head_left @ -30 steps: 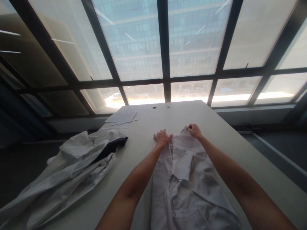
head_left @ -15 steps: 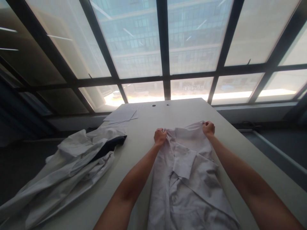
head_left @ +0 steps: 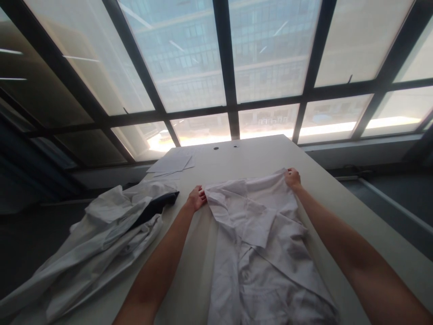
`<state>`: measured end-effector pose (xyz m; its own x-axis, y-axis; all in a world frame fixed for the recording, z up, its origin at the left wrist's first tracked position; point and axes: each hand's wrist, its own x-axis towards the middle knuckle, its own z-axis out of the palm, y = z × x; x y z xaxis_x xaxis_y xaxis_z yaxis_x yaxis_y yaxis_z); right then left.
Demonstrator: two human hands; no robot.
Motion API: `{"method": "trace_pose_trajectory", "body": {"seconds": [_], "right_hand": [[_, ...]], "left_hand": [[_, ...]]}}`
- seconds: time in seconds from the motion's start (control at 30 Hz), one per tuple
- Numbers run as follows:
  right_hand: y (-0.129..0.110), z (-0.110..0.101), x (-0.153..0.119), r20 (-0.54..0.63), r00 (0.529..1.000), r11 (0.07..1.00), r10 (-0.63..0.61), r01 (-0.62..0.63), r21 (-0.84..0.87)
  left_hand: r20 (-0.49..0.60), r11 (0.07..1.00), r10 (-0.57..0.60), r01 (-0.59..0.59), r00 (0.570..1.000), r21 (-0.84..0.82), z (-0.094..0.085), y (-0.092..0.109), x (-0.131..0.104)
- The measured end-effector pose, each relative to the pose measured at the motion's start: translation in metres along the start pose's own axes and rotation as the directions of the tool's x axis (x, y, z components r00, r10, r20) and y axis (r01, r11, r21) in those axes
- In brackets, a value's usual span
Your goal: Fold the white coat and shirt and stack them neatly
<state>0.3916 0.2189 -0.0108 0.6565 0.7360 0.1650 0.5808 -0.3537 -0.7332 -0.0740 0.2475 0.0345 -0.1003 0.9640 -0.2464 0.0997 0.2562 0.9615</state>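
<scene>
A white coat [head_left: 270, 266] lies lengthwise on the white table, its lapel folded over and its front wrinkled. My right hand [head_left: 292, 178] is closed on the far right corner of the cloth. At the far left corner, my left hand [head_left: 197, 198] has its fingers bent at the edge of the coat and pinches it there. Between both hands the far edge is stretched nearly straight. The coat's near end runs out of view at the bottom.
To the left lies a crumpled pile of white clothing [head_left: 111, 239] with a dark blue piece [head_left: 155, 207] in it. Papers [head_left: 171, 162] rest near the table's [head_left: 260, 155] far left edge. Large framed windows [head_left: 270, 54] stand beyond the table.
My left hand has moved left and slightly toward me, spreading the coat's far left corner outward. My right hand stays at the right corner, almost unmoved.
</scene>
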Motion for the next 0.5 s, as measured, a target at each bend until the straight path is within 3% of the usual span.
{"method": "trace_pose_trajectory", "body": {"seconds": [0.1, 0.23, 0.37, 0.5], "right_hand": [[0.003, 0.005, -0.002, 0.054, 0.998, 1.0, -0.014, 0.015, -0.021], [-0.001, 0.005, -0.002, 0.08, 0.994, 0.996, -0.08, 0.082, -0.025], [-0.012, 0.002, 0.003, 0.071, 0.984, 0.986, -0.163, 0.164, -0.008], [-0.015, 0.002, 0.002, 0.047, 0.992, 0.989, -0.117, 0.12, -0.081]], "left_hand": [[0.057, 1.0, 0.011, -0.012, 0.998, 0.017, -0.001, 0.001, 0.007], [0.12, 0.989, 0.049, -0.065, 0.992, 0.132, 0.011, 0.008, 0.023], [0.1, 0.947, 0.156, -0.178, 0.983, 0.269, 0.017, 0.021, 0.042], [0.059, 0.839, 0.243, -0.24, 0.968, 0.489, 0.016, 0.028, 0.052]]}}
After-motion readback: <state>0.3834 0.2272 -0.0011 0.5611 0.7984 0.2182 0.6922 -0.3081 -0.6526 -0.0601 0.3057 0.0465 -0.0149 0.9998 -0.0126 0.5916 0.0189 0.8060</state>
